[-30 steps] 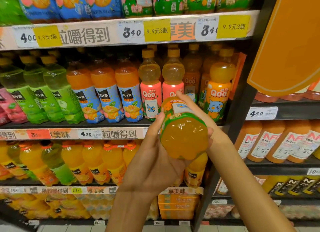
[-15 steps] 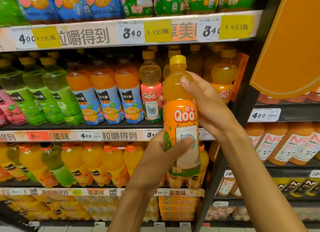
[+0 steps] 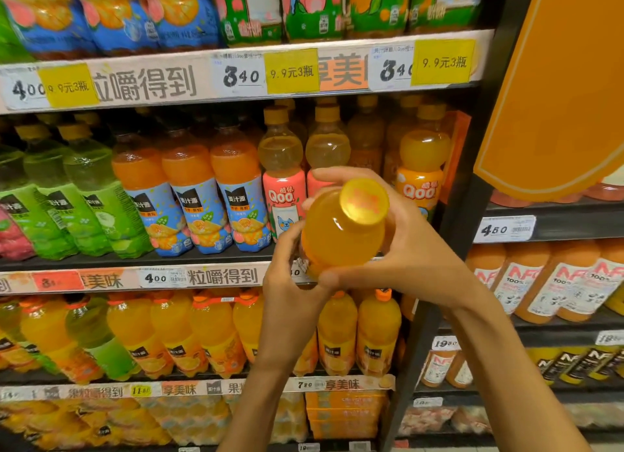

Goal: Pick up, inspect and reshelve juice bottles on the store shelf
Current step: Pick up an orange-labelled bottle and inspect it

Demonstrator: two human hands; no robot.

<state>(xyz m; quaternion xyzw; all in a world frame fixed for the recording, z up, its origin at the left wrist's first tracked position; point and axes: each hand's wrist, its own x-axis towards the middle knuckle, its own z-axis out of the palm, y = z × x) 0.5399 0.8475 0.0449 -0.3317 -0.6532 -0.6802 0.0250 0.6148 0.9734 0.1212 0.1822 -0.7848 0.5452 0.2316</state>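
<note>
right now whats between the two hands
In the head view, the orange juice bottle fills the gap, cap tipped toward the camera. The left hand grips its lower part; the right hand wraps around it from the other side.

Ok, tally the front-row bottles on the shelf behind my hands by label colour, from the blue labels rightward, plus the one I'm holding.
Blue-label bottles: 3
Pink Qoo bottles: 2
Orange Qoo bottle on the shelf: 1
Held orange bottle: 1
Total: 7
</note>
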